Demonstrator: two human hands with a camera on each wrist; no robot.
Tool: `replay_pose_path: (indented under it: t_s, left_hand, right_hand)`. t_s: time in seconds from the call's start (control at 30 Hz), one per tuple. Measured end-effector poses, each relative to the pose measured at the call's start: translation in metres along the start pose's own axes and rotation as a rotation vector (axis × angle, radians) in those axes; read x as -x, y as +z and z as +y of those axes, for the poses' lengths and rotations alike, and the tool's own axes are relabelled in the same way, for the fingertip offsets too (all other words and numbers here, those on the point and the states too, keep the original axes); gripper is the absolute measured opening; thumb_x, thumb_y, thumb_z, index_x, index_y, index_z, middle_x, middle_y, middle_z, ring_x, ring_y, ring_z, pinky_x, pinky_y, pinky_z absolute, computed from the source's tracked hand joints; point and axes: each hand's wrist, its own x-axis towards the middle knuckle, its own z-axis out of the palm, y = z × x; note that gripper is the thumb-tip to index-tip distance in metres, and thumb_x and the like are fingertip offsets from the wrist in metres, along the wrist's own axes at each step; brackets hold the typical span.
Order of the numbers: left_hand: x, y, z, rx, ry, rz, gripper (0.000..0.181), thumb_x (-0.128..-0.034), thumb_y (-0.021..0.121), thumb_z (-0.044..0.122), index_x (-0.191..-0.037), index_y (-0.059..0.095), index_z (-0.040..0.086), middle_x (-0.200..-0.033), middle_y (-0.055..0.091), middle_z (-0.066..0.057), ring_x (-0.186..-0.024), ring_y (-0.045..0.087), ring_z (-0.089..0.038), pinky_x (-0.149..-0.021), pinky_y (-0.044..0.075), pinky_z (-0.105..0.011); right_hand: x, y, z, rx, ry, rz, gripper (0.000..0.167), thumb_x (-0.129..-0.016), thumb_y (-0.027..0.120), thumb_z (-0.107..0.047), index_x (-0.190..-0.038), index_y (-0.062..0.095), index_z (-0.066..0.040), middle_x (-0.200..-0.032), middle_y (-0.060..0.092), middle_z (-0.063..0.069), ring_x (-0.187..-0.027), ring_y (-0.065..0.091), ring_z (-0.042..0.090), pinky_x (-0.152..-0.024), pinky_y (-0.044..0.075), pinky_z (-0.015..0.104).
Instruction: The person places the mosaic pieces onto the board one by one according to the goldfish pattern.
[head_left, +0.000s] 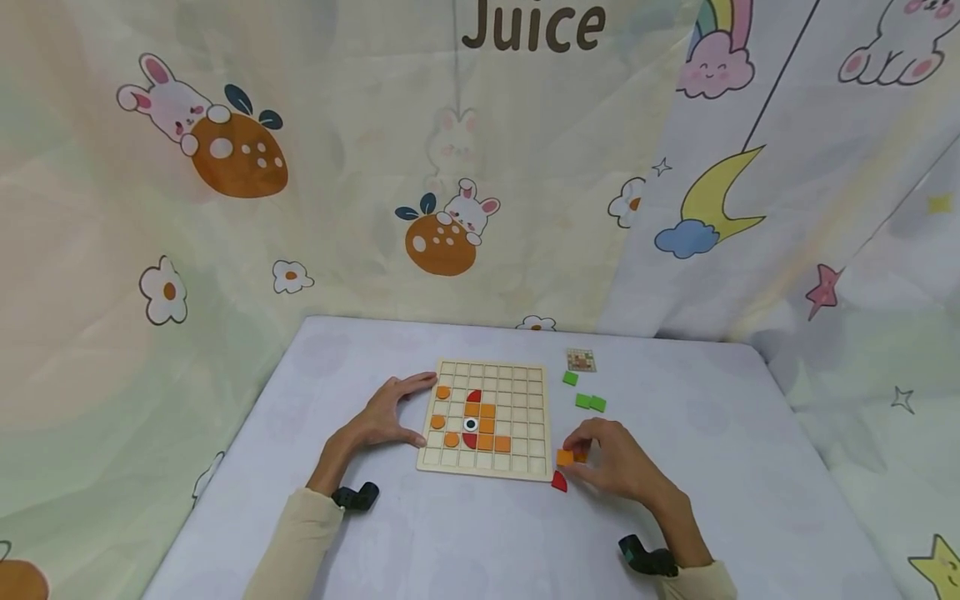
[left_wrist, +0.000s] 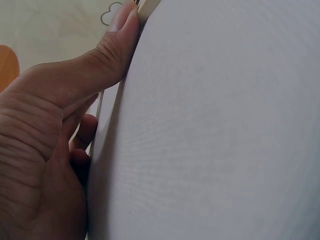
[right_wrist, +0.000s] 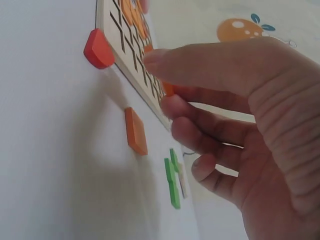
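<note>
A wooden grid board [head_left: 525,417] lies on the table, bearing 3 orange round pieces [head_left: 443,392], several orange square tiles [head_left: 502,444], two red rounded pieces [head_left: 474,396] and a white piece with a black dot [head_left: 470,424]. Spread wide, the left hand [head_left: 382,417] touches the board's left side with thumb and fingertips. The right hand [head_left: 611,458], off the board's lower right, pinches an orange square tile [right_wrist: 168,89] between thumb and fingers, just above the table. Under that hand lies another orange tile [right_wrist: 135,131]. A loose red piece [head_left: 559,482] sits near the board's corner.
Several green tiles [head_left: 582,402] lie right of the board. Behind them is a small patterned card [head_left: 581,360]. The white-covered table [head_left: 450,533] meets a printed cloth backdrop [head_left: 337,208] at its far edge.
</note>
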Motion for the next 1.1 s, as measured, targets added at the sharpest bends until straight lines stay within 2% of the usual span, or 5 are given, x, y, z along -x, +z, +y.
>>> replay_pose_path:
  t_s: [0.17, 0.37, 0.6, 0.8, 1.1]
  left_hand:
    - [-0.001, -0.002, 0.002, 0.005, 0.003, 0.002, 0.116, -0.0638, 0.107, 0.043, -0.164, 0.053, 0.018, -0.174, 0.046, -0.003, -0.121, 0.049, -0.022, -0.104, 0.041, -0.045]
    - [-0.002, -0.002, 0.003, -0.001, 0.005, 0.002, 0.116, -0.064, 0.107, 0.043, -0.164, 0.053, 0.019, -0.174, 0.047, -0.003, -0.119, 0.048, -0.021, -0.103, 0.041, -0.044]
    - [-0.001, -0.001, 0.002, 0.01, 0.011, 0.004, 0.116, -0.0637, 0.107, 0.042, -0.163, 0.053, 0.018, -0.174, 0.046, -0.004, -0.121, 0.049, -0.022, -0.103, 0.04, -0.045]
    - [-0.001, 0.001, 0.002, 0.006, 0.01, 0.003, 0.116, -0.064, 0.107, 0.043, -0.164, 0.053, 0.018, -0.174, 0.046, -0.004, -0.123, 0.049, -0.023, -0.105, 0.04, -0.046]
    - [-0.001, -0.001, 0.003, 0.017, 0.018, 0.008, 0.116, -0.0642, 0.107, 0.043, -0.163, 0.053, 0.017, -0.174, 0.047, -0.005, -0.121, 0.049, -0.023, -0.104, 0.041, -0.047]
  right_hand:
    - [-0.01, 0.004, -0.002, -0.042, -0.033, 0.039, 0.024, -0.082, 0.097, -0.019, -0.102, 0.083, -0.023, -0.091, 0.072, -0.018, -0.085, 0.059, 0.003, -0.082, 0.051, 0.027]
    - [-0.022, 0.012, -0.002, -0.094, -0.09, 0.067, 0.025, -0.081, 0.097, -0.014, -0.101, 0.082, -0.019, -0.094, 0.076, -0.012, -0.086, 0.064, 0.014, -0.079, 0.053, 0.03]
    - [-0.037, 0.018, -0.006, -0.126, -0.112, 0.057, 0.026, -0.081, 0.098, -0.014, -0.103, 0.083, -0.016, -0.095, 0.076, -0.008, -0.087, 0.063, 0.014, -0.08, 0.052, 0.028]
    - [-0.048, 0.023, -0.012, -0.127, -0.108, 0.056, 0.025, -0.084, 0.095, -0.014, -0.105, 0.081, -0.014, -0.095, 0.074, -0.007, -0.09, 0.062, 0.014, -0.084, 0.053, 0.031]
    - [-0.065, 0.037, -0.021, -0.096, -0.044, 0.087, 0.022, -0.087, 0.091, -0.018, -0.107, 0.083, -0.012, -0.1, 0.077, -0.003, -0.095, 0.064, 0.015, -0.09, 0.058, 0.037]
